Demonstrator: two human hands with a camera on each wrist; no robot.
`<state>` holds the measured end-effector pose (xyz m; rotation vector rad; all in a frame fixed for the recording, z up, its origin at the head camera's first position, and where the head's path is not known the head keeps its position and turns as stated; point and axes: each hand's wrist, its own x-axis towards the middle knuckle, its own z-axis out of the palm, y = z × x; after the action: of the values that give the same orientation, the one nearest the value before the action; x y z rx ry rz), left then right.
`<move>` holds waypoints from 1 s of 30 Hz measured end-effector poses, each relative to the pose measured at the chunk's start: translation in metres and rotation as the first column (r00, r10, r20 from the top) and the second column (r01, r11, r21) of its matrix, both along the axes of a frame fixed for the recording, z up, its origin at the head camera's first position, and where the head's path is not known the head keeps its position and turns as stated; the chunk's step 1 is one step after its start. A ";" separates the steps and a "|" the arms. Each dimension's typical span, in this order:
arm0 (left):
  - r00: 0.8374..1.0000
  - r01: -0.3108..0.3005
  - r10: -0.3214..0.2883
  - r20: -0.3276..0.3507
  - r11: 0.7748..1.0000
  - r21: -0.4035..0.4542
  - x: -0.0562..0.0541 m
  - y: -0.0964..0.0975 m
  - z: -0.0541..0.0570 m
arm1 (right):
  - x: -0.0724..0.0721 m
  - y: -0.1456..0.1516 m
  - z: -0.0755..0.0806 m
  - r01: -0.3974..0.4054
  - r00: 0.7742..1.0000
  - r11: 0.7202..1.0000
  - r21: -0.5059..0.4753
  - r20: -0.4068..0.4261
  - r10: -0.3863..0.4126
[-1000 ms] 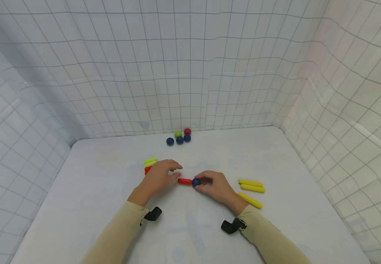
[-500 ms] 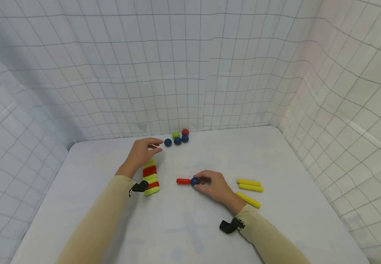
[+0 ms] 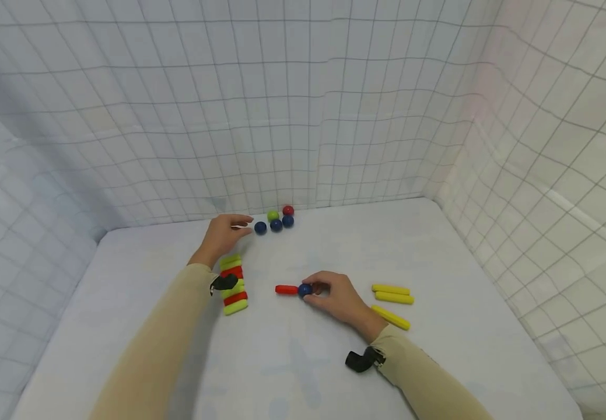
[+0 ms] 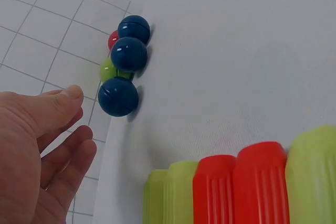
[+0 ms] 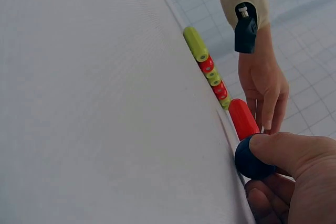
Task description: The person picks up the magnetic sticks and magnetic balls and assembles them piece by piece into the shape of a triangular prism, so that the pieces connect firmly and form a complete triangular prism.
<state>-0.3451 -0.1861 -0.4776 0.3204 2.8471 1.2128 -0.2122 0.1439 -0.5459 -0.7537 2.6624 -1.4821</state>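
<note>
My right hand point(image 3: 336, 297) pinches a dark blue ball point(image 3: 305, 290) between thumb and fingers, low over the table. At the ball's left side is a short red rod point(image 3: 286, 289), end against it; the right wrist view also shows this red rod point(image 5: 243, 119) meeting the blue ball point(image 5: 253, 158). At the back, my left hand point(image 3: 224, 234) reaches out with fingers apart and nothing between them. Just right of its fingertips lies another blue ball point(image 3: 260, 227), and the left wrist view shows a small gap between hand point(image 4: 50, 140) and ball point(image 4: 118, 96).
Two more blue balls point(image 3: 276, 225), a green ball point(image 3: 273, 216) and a red ball point(image 3: 288, 210) sit by the back wall. A row of green and red rods point(image 3: 236, 306) lies below my left forearm. Three yellow rods point(image 3: 391, 317) lie right of my right hand.
My left hand has gone from beside the red rod to the back, up to the leftmost blue ball, uncovering the green and red rods. My right hand keeps its pinch on the blue ball.
</note>
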 end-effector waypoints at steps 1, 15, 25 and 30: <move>1.000 -0.004 0.004 0.000 1.000 0.002 -0.002 0.001 -0.001 | -0.001 0.000 0.000 -0.003 1.000 1.000 0.000 0.001 0.003; 0.997 -0.014 0.012 0.079 1.000 0.020 -0.019 0.013 -0.011 | -0.003 0.002 -0.001 -0.011 1.000 1.000 0.003 0.005 0.011; 0.999 0.032 -0.031 0.019 0.998 -0.061 -0.025 0.021 -0.015 | -0.005 0.002 -0.003 -0.008 1.000 1.000 0.005 -0.018 0.009; 0.999 0.027 -0.025 0.024 0.998 -0.053 -0.023 0.020 -0.017 | -0.005 0.002 -0.004 -0.015 1.000 1.000 0.002 -0.009 0.015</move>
<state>-0.3680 -0.1665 -0.4946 0.3378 2.8405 1.1257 -0.2167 0.1456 -0.5496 -0.7803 2.6588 -1.4756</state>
